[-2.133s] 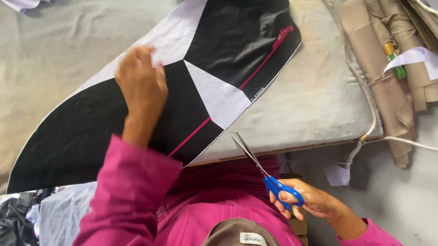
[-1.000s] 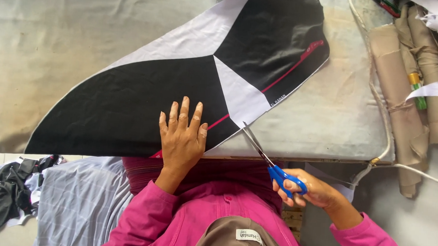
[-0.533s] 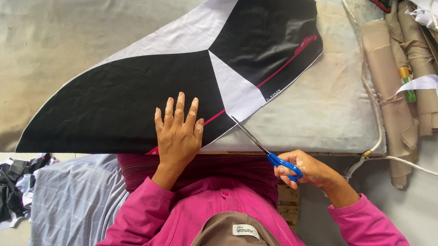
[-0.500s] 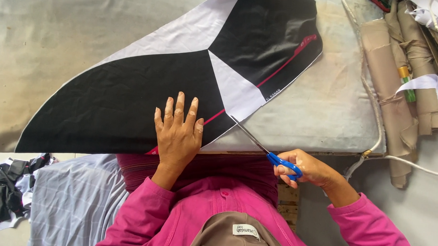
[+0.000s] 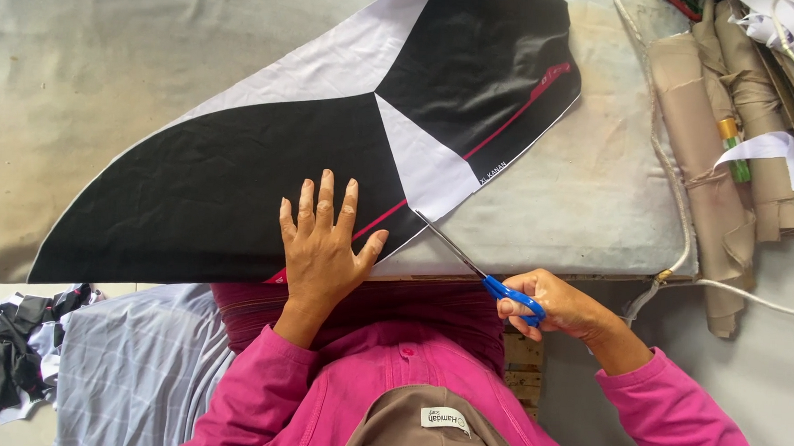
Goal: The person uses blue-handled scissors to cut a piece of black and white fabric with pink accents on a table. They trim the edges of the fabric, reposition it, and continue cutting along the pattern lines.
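Note:
A black and white fabric panel [image 5: 266,155] with thin red lines lies flat on the grey table [image 5: 82,67]. My left hand [image 5: 325,242] presses flat on its near edge, fingers spread. My right hand [image 5: 558,306] grips blue-handled scissors [image 5: 480,271] at the table's front edge. The blade tips touch the panel's white corner just right of my left thumb.
Rolls of tan fabric [image 5: 721,157] and a green pen lie at the table's right side, with a white cord [image 5: 681,253] hanging off the edge. Dark fabric scraps [image 5: 3,357] and a pale striped cloth [image 5: 132,363] lie below the table on the left.
My left hand slid from higher on the panel down to its near edge and flattened. The scissors moved up from below the table until the blades reached the fabric's edge.

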